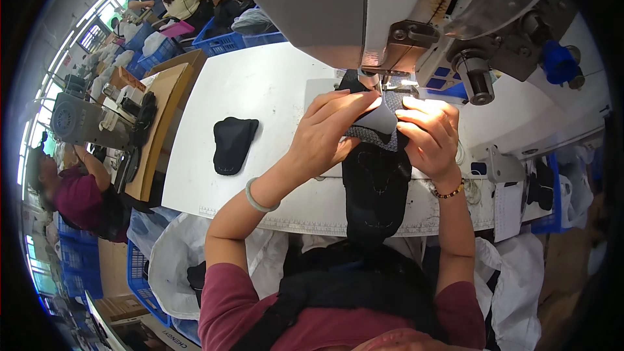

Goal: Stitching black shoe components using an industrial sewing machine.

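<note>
Gray fabric (378, 119) in both half-curled hands (323, 129) (431, 135)

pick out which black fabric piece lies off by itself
The left black piece, alone on the white table; the central black piece instead lies by the sewing work and reaches past the front edge.

Warm glare beneath the sewing machine (331, 10), counter (195, 149) bright, windows (95, 38) washed out, picture edges bending into black rim.
</note>
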Tool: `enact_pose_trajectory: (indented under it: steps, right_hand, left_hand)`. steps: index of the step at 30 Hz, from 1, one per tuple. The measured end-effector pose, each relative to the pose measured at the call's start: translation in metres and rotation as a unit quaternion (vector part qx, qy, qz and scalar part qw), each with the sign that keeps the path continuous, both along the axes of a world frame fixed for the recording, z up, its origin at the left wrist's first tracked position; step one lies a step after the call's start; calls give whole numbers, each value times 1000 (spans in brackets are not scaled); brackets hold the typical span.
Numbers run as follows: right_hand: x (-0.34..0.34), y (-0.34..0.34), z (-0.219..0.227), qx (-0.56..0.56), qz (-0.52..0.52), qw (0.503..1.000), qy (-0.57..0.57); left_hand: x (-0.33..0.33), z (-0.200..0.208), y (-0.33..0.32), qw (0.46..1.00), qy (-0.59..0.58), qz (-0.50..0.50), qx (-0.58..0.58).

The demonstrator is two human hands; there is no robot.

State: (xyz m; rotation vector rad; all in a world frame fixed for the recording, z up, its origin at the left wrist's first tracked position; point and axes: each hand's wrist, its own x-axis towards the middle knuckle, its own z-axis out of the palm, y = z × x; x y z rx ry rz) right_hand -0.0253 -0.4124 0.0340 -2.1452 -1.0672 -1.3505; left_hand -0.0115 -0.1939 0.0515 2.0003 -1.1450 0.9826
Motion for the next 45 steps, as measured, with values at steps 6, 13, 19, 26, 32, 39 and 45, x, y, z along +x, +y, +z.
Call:
enact_pose_trajectory:
  steps: [6, 13, 19, 26, 32, 39, 45]
  right_hand:
    - [0, -3, 7, 27, 43, 998, 42]
    - [1, -13, 10, 20, 64, 995, 76]
    - [0, -7, 10, 31, 25, 997, 62]
    - [-6, 1, 13, -3, -7, 998, 63]
    - [-13, 15, 16, -23, -73, 997, 17]
    - [-12, 29, 14, -18, -116, 993, -7]
    - [-12, 32, 12, 2, -124, 992, 27]
  left_hand:
    - [-4, 6, -7, 986, -132, 35, 100]
    - [-13, 13, -15, 985, -127, 15, 114]
    - [-3, 12, -11, 987, -122, 6, 102]
    - [11, 10, -3, 990, -100, -22, 100]
    - [25, 8, -3, 991, -110, -58, 57]
    - [45, -4, 0, 992, -92, -80, -13]
    - [49, -6, 2, 992, -106, -69, -12]
